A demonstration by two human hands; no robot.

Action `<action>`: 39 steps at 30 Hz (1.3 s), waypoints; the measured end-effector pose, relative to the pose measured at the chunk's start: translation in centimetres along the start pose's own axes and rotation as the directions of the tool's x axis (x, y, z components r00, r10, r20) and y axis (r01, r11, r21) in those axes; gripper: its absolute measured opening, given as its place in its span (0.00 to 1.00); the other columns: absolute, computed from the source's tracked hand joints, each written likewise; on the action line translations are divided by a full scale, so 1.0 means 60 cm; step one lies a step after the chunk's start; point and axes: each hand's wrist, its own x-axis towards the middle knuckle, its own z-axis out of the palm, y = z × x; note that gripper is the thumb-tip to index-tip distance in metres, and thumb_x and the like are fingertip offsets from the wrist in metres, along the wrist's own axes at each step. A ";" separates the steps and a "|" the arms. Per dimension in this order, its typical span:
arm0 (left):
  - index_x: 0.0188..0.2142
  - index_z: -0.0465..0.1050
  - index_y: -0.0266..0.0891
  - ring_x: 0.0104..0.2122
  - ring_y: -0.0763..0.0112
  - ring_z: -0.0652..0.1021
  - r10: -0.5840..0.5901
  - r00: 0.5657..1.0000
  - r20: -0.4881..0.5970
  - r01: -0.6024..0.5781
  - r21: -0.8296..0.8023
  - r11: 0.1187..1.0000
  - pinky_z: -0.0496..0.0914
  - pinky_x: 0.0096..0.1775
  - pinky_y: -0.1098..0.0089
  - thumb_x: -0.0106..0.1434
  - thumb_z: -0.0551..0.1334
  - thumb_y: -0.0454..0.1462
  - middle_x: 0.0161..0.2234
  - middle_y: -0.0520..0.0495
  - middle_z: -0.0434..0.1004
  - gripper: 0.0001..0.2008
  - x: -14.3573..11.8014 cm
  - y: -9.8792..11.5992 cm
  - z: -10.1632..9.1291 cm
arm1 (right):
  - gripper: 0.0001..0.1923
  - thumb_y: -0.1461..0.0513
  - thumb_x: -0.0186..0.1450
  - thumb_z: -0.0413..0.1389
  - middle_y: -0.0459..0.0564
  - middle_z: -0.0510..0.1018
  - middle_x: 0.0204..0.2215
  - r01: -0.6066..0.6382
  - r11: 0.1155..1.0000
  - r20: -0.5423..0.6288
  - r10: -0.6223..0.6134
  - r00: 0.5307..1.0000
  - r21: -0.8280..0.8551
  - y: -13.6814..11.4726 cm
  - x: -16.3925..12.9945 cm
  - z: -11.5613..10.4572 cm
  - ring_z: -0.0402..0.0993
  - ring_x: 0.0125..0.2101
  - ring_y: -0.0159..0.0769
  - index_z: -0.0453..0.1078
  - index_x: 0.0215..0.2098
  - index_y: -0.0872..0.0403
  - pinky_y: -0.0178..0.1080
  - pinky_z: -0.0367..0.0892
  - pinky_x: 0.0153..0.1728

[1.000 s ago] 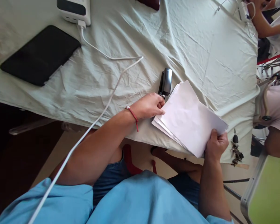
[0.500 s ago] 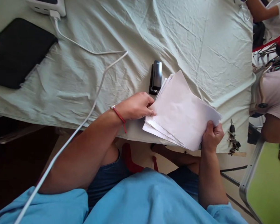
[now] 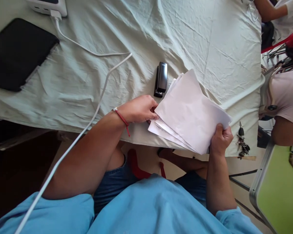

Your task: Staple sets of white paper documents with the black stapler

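Observation:
A stack of white paper sheets (image 3: pixel 190 112) lies fanned at the near edge of the table, which is covered with a pale green cloth (image 3: pixel 127 35). My right hand (image 3: pixel 221 139) grips the stack's near right corner, thumb on top. My left hand (image 3: pixel 140 109), with a red string on the wrist, pinches the left corner, where the lower sheets are spread apart. A black stapler (image 3: pixel 161 79) lies on the cloth just beyond my left hand, touching the papers' far edge.
A black tablet (image 3: pixel 18 52) lies at the far left. A white charger (image 3: pixel 47 6) with a white cable (image 3: pixel 95 107) runs across the cloth toward me. Keys (image 3: pixel 241 144) hang at the table's right edge. Another person sits at right, and a green chair (image 3: pixel 280 191).
The sheets at the left corner have fanned further apart under my left fingers. The view shifted slightly; both hands keep their hold on the stack.

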 end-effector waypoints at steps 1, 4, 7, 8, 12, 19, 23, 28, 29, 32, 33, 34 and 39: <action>0.20 0.74 0.41 0.25 0.67 0.74 -0.035 0.999 0.012 0.035 0.009 0.999 0.63 0.32 0.66 0.57 0.65 0.37 0.22 0.50 0.77 0.10 0.001 0.003 0.001 | 0.26 0.40 0.70 0.58 0.40 0.63 0.25 -0.002 1.000 0.000 0.002 1.000 0.003 -0.001 0.000 0.000 0.57 0.30 0.32 0.66 0.31 0.51 0.38 0.60 0.36; 0.17 0.71 0.42 0.24 0.66 0.74 -0.114 0.993 0.033 0.114 0.002 0.993 0.65 0.34 0.65 0.61 0.62 0.37 0.20 0.48 0.76 0.16 0.000 0.012 0.002 | 0.26 0.39 0.69 0.58 0.41 0.65 0.26 -0.008 1.000 0.003 0.008 1.000 0.013 -0.002 0.000 0.001 0.58 0.30 0.32 0.67 0.31 0.52 0.38 0.60 0.36; 0.18 0.71 0.41 0.26 0.66 0.74 -0.128 0.991 -0.050 0.128 -0.006 0.992 0.63 0.33 0.65 0.61 0.61 0.38 0.21 0.49 0.76 0.15 -0.004 0.012 -0.001 | 0.26 0.39 0.69 0.58 0.41 0.67 0.26 -0.014 0.999 0.001 0.014 1.000 0.033 -0.001 0.000 0.002 0.59 0.30 0.32 0.68 0.32 0.52 0.38 0.60 0.35; 0.20 0.72 0.41 0.27 0.66 0.74 -0.121 0.989 -0.086 0.120 -0.012 0.993 0.63 0.33 0.66 0.61 0.62 0.39 0.22 0.50 0.76 0.13 -0.005 0.010 -0.003 | 0.26 0.39 0.69 0.58 0.42 0.67 0.27 -0.014 0.999 -0.001 0.014 1.000 0.041 -0.001 0.000 0.003 0.59 0.30 0.32 0.69 0.33 0.52 0.38 0.60 0.35; 0.25 0.75 0.41 0.29 0.66 0.75 -0.074 0.991 -0.112 0.072 -0.021 0.997 0.62 0.34 0.66 0.55 0.67 0.40 0.25 0.51 0.77 0.07 -0.005 0.004 -0.004 | 0.25 0.40 0.69 0.59 0.42 0.68 0.27 -0.013 0.997 -0.004 0.014 1.000 0.073 0.000 0.000 0.004 0.61 0.31 0.33 0.70 0.34 0.53 0.38 0.62 0.37; 0.15 0.67 0.41 0.27 0.65 0.73 -0.085 0.988 -0.128 0.091 0.040 0.995 0.64 0.37 0.64 0.58 0.62 0.35 0.19 0.49 0.72 0.15 -0.003 0.022 -0.002 | 0.25 0.41 0.69 0.60 0.43 0.71 0.29 -0.003 0.995 0.000 0.003 1.000 0.100 -0.002 -0.001 0.004 0.63 0.32 0.33 0.73 0.37 0.55 0.38 0.62 0.37; 0.17 0.66 0.41 0.26 0.68 0.70 -0.075 0.987 -0.145 0.087 0.077 0.993 0.61 0.35 0.65 0.63 0.63 0.37 0.18 0.51 0.68 0.18 -0.009 0.023 -0.004 | 0.24 0.42 0.69 0.60 0.44 0.72 0.29 0.002 0.995 -0.002 -0.002 1.000 0.101 -0.002 0.000 0.005 0.64 0.32 0.33 0.74 0.37 0.55 0.38 0.63 0.38; 0.29 0.78 0.37 0.32 0.66 0.77 -0.001 1.000 0.016 -0.001 0.128 0.992 0.63 0.35 0.68 0.58 0.72 0.38 0.29 0.49 0.81 0.07 -0.011 0.018 -0.007 | 0.26 0.41 0.69 0.59 0.45 0.74 0.31 0.004 0.997 -0.014 -0.003 1.000 0.083 -0.001 0.001 0.006 0.65 0.33 0.34 0.77 0.41 0.56 0.38 0.64 0.39; 0.33 0.80 0.36 0.34 0.65 0.79 0.026 0.999 0.042 -0.031 0.130 0.991 0.65 0.36 0.69 0.58 0.71 0.36 0.33 0.48 0.84 0.05 -0.009 0.017 -0.006 | 0.27 0.41 0.69 0.59 0.45 0.74 0.31 0.005 0.997 -0.015 -0.004 1.000 0.078 -0.001 0.001 0.006 0.66 0.33 0.34 0.77 0.42 0.57 0.38 0.64 0.39; 0.42 0.84 0.35 0.41 0.61 0.83 0.097 0.994 0.044 -0.103 0.159 0.982 0.68 0.40 0.69 0.60 0.68 0.33 0.42 0.43 0.88 0.10 -0.002 0.016 -0.002 | 0.28 0.40 0.69 0.59 0.44 0.75 0.30 0.007 0.998 -0.017 -0.005 1.000 0.069 -0.003 0.001 0.005 0.66 0.33 0.34 0.77 0.42 0.57 0.38 0.64 0.39; 0.42 0.85 0.35 0.41 0.61 0.83 0.105 0.994 0.032 -0.109 0.174 0.979 0.68 0.40 0.68 0.61 0.67 0.33 0.43 0.42 0.88 0.10 0.000 0.015 0.000 | 0.28 0.40 0.69 0.59 0.44 0.74 0.30 0.007 0.998 -0.018 -0.005 1.000 0.068 -0.004 0.001 0.005 0.66 0.33 0.34 0.77 0.41 0.57 0.38 0.64 0.38; 0.42 0.85 0.35 0.40 0.60 0.83 0.106 0.994 0.017 -0.107 0.193 0.975 0.68 0.40 0.68 0.62 0.66 0.32 0.42 0.42 0.88 0.10 0.002 0.014 0.002 | 0.28 0.40 0.69 0.59 0.44 0.74 0.29 0.007 0.998 -0.021 -0.005 1.000 0.068 -0.004 0.000 0.006 0.66 0.32 0.33 0.77 0.41 0.57 0.38 0.64 0.38; 0.26 0.80 0.37 0.29 0.65 0.77 0.034 0.999 -0.041 -0.025 0.219 0.975 0.64 0.34 0.67 0.64 0.65 0.34 0.27 0.46 0.83 0.10 0.002 0.009 0.006 | 0.28 0.39 0.69 0.59 0.44 0.75 0.30 0.005 0.996 -0.024 -0.003 1.000 0.090 0.000 0.002 0.008 0.66 0.33 0.33 0.77 0.40 0.57 0.37 0.64 0.38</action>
